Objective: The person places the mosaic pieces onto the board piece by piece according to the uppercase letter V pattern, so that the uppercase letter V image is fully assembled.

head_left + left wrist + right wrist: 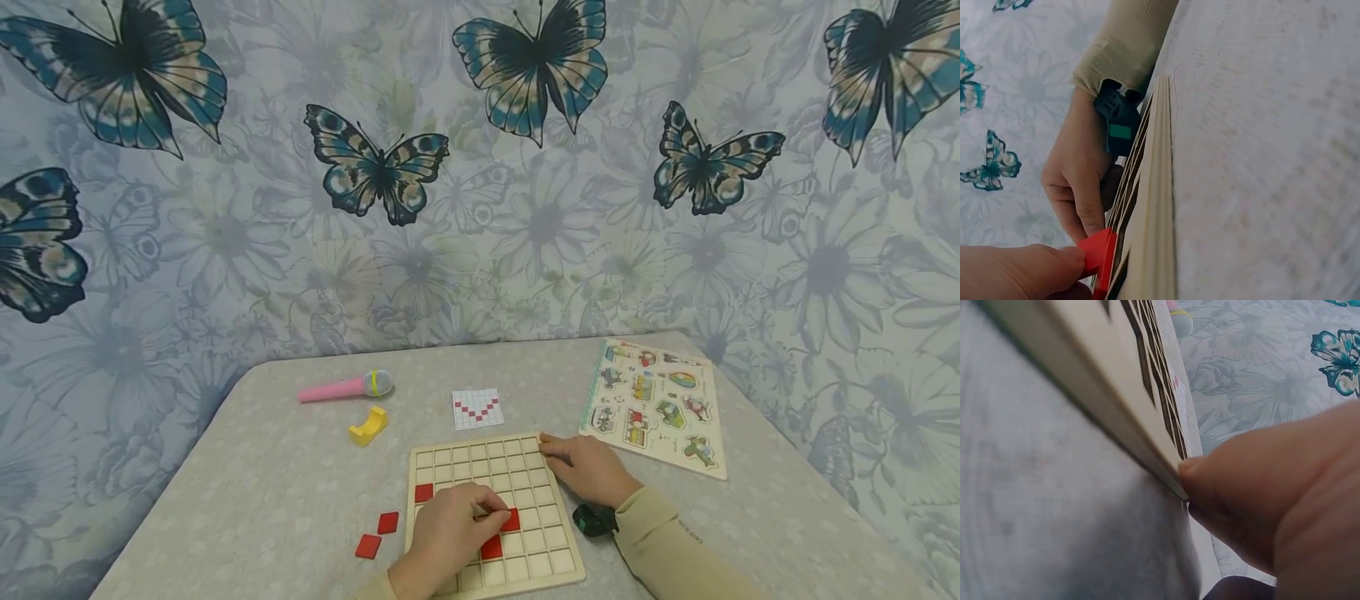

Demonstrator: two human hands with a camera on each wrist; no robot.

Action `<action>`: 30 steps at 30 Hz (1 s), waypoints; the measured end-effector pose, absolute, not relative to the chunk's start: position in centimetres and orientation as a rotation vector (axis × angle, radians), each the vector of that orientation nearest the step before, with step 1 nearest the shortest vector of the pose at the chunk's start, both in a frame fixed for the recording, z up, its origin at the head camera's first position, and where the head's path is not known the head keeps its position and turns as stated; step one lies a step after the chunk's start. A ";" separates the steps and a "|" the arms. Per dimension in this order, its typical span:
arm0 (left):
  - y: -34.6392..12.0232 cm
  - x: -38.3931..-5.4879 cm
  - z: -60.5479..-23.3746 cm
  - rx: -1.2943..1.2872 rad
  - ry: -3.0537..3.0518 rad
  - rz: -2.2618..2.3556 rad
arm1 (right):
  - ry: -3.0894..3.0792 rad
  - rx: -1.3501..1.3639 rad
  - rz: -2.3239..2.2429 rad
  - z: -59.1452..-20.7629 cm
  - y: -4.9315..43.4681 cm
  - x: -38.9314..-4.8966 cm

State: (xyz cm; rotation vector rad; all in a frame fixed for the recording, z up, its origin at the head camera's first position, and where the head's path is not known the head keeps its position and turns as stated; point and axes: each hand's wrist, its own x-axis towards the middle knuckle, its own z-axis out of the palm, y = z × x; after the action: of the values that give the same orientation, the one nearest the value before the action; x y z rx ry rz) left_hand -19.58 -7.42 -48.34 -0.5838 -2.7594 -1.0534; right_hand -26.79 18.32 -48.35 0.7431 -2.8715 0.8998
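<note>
Over the wooden grid board (534, 542), my left hand (453, 529) pinches a red square tile (1094, 249) between thumb and fingers, seen best in the left wrist view. That tile is tilted and meets more red at the board's surface. In the head view, a red tile (512, 520) shows right by the fingertips, a second red tile (491, 547) lies just below it, and a third red tile (423, 493) sits near the board's left edge. My right hand (588, 468) grips the board's far right corner, its thumb (1192, 470) at the edge.
Two loose red tiles (377, 535) lie left of the board. Beyond it is a card with a red V pattern (477, 409). A pink toy microphone (337, 390) and a yellow curved piece (368, 427) are at the back left, a picture puzzle board (652, 404) at the right.
</note>
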 end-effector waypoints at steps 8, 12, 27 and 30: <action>-7.3 -19.5 -48.1 -0.591 -2.824 -0.819 | -2.873 0.733 0.882 -48.4 18.3 -26.8; -7.4 -19.5 -48.2 -0.585 -2.820 -0.835 | -2.871 0.733 0.878 -48.6 18.4 -26.8; -14.3 -21.9 -44.4 -0.247 -2.663 -1.457 | -2.863 0.759 0.885 -48.6 18.4 -27.1; -16.5 -22.3 -43.8 -0.233 -2.726 -1.558 | -2.867 0.741 0.899 -48.8 18.4 -26.9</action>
State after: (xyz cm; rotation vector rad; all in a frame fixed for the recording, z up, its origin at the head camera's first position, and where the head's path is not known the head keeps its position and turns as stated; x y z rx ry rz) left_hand -22.29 -16.50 -43.85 -0.2328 -2.7263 -1.5578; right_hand -26.90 18.44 -48.81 0.7406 -2.8671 0.8989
